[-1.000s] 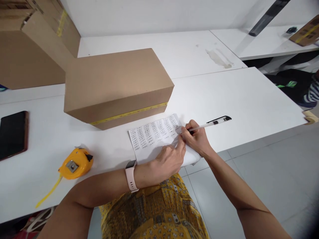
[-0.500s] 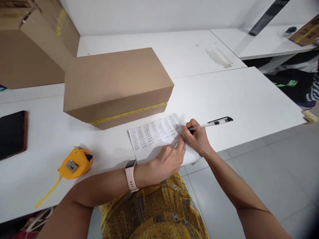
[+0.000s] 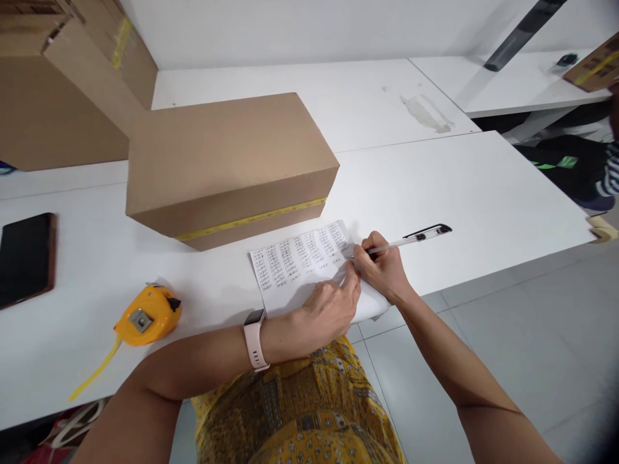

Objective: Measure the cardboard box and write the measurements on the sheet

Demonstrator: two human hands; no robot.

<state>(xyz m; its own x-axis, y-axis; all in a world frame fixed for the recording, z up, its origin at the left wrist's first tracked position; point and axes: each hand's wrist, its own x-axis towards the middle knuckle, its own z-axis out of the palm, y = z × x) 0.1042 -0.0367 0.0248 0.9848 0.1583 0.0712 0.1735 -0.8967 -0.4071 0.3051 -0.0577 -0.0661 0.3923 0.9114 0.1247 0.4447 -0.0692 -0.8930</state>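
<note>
A white sheet of paper (image 3: 294,267) filled with columns of handwritten figures lies at the near edge of the white table (image 3: 464,193). My right hand (image 3: 384,270) grips a clear pen with a black cap (image 3: 411,238), its tip on the sheet's right end. My left hand (image 3: 329,312), with a pink-strapped watch on the wrist, rests on the lower part of the sheet, fingers curled and pressing it down. A closed cardboard box (image 3: 227,164) with a yellow tape strip along its lower side sits just behind the paper.
A yellow tape measure (image 3: 147,316) with a bit of blade pulled out lies to the left. A dark phone (image 3: 24,258) is at the far left edge. Larger cardboard boxes (image 3: 62,84) stand at the back left. Another person's striped sleeve (image 3: 610,177) shows at the far right.
Almost nothing differs; the pen shifts very slightly over the paper's right end, and both hands stay in place.
</note>
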